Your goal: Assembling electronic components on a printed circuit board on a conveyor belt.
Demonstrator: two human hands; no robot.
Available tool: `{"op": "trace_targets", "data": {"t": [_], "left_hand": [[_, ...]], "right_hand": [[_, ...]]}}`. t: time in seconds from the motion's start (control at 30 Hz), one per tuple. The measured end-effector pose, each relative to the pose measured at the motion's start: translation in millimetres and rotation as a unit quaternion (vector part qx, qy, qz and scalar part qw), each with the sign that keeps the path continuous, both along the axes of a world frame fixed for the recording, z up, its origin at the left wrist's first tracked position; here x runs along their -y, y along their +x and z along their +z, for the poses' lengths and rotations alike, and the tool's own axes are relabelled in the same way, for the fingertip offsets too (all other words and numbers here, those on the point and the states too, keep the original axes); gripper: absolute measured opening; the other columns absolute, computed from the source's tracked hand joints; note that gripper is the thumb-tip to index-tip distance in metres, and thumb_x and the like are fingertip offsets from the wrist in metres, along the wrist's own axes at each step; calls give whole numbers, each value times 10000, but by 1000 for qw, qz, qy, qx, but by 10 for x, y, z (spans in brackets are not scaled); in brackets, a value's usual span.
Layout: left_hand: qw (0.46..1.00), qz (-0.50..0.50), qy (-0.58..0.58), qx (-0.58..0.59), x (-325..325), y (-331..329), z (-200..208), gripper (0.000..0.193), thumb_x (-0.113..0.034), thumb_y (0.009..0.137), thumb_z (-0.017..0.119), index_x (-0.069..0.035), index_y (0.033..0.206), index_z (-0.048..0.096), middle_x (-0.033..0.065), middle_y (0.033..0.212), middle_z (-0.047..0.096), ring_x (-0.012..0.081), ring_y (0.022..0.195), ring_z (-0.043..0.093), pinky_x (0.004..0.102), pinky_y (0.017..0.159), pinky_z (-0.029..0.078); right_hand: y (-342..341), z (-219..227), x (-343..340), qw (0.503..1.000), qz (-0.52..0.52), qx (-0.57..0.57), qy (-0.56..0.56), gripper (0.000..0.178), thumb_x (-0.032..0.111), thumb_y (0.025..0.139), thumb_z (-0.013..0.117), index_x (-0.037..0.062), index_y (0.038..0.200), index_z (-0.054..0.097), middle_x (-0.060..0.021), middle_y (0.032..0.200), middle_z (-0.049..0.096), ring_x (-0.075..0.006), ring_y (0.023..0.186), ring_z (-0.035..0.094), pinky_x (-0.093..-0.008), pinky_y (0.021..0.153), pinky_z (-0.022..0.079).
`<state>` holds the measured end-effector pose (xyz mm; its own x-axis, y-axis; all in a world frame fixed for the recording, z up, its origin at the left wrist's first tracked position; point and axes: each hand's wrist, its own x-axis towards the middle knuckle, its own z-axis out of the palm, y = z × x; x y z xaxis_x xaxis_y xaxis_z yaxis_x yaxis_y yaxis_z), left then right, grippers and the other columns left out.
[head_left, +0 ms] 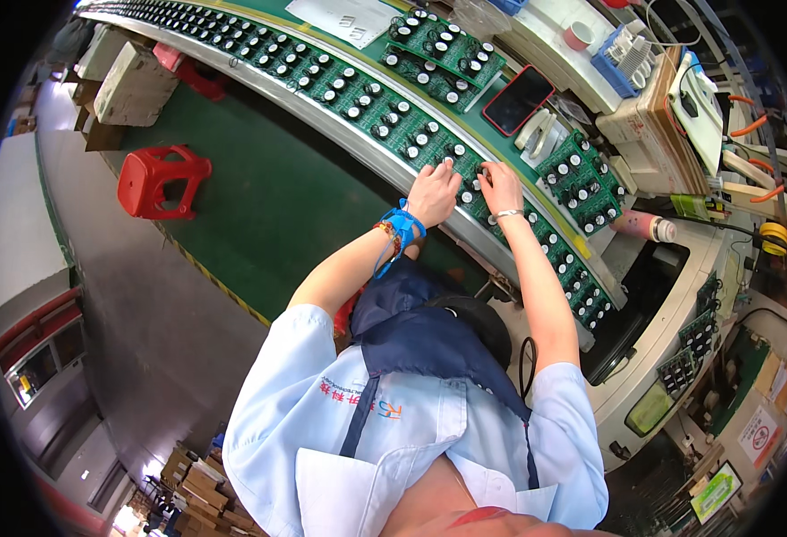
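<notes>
Where hands work, white discs dot green boards

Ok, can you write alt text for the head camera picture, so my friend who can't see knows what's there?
A person's left hand and right hand are at a long row of green circuit boards with round white parts. A red-edged phone lies beyond the row; a red stool stands off to the left.

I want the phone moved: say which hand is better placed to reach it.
Probably the right hand: it is nearer the red-edged phone, while the left hand sits farther left. Both are at the circuit boards, though.
</notes>
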<state>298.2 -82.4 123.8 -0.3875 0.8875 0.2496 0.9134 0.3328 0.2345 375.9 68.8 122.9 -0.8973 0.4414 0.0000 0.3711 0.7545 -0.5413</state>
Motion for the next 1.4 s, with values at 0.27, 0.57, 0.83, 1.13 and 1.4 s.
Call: {"op": "trace_targets", "data": {"t": [0.27,0.57,0.83,1.13,1.4], "left_hand": [[987,146,56,42,248,-121,79,213,-108,632,551,-27,814,475,181,1041,549,222,680,537,326,595,436],[987,131,25,85,318,-219,-62,164,-119,678,530,-33,797,456,201,1029,553,261,532,571,349,451,454],[986,134,4,100,330,-273,-102,183,-136,682,528,-41,818,452,213,1106,505,289,536,576,370,450,459],[991,97,-39,81,269,-291,-24,200,-153,669,542,-43,817,464,299,1035,507,297,543,591,378,453,469],[988,115,6,103,116,-397,20,199,-113,688,525,-22,838,431,221,1060,525,294,570,592,378,454,469]], "right_hand": [[39,265,134,999,16,-39,15,144,123,737,559,60,867,550,-107,851,508,-282,825,515,-378,713,408],[174,155,277,996,76,-20,30,156,82,709,518,82,861,554,-61,975,544,-257,881,511,-379,726,401],[-100,160,493,990,132,29,46,257,50,620,559,93,872,538,-33,1184,493,-228,996,459,-374,808,362],[-192,198,496,982,119,139,36,183,16,608,522,84,775,491,-33,1224,465,-230,1023,444,-397,827,347],[209,388,508,994,105,25,-5,177,47,629,512,100,797,508,-26,1121,538,-216,988,468,-372,819,332]]}}
